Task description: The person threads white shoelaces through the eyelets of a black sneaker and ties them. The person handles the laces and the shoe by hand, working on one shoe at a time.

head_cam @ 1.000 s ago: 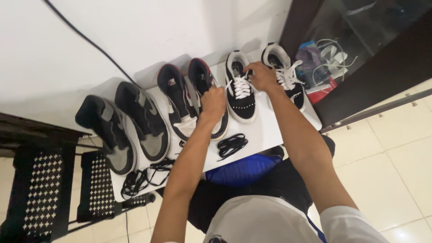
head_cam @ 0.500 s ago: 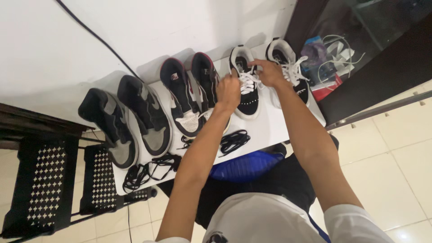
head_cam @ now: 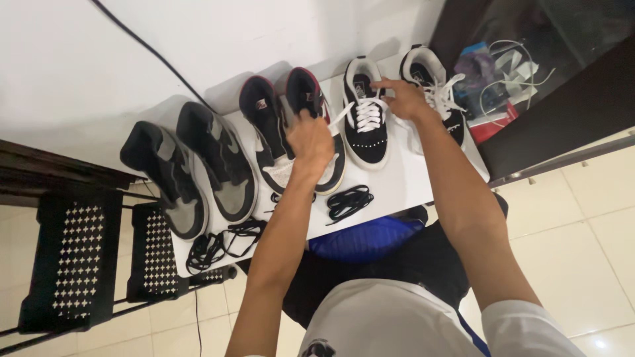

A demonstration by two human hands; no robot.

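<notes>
A black low shoe with white laces (head_cam: 365, 129) stands on the white table (head_cam: 403, 188). My left hand (head_cam: 311, 142) is closed on one white lace end (head_cam: 338, 116), which stretches from the shoe to the left, over a black, white and red shoe (head_cam: 305, 99). My right hand (head_cam: 405, 99) pinches the other lace end at the shoe's upper right side. Its partner shoe (head_cam: 440, 82) with loose white laces lies just right of that hand.
Further left stand a second black, white and red shoe (head_cam: 264, 135) and a grey and black pair (head_cam: 198, 172). Loose black laces (head_cam: 349, 200) lie near the table's front edge, with another bundle (head_cam: 218, 241) at its left. A black perforated rack (head_cam: 79, 258) is at the left, a dark cabinet (head_cam: 555, 112) at the right.
My left hand has drawn away from the black shoe to the left, pulling the white lace out taut. My right hand stays at the shoe's top.
</notes>
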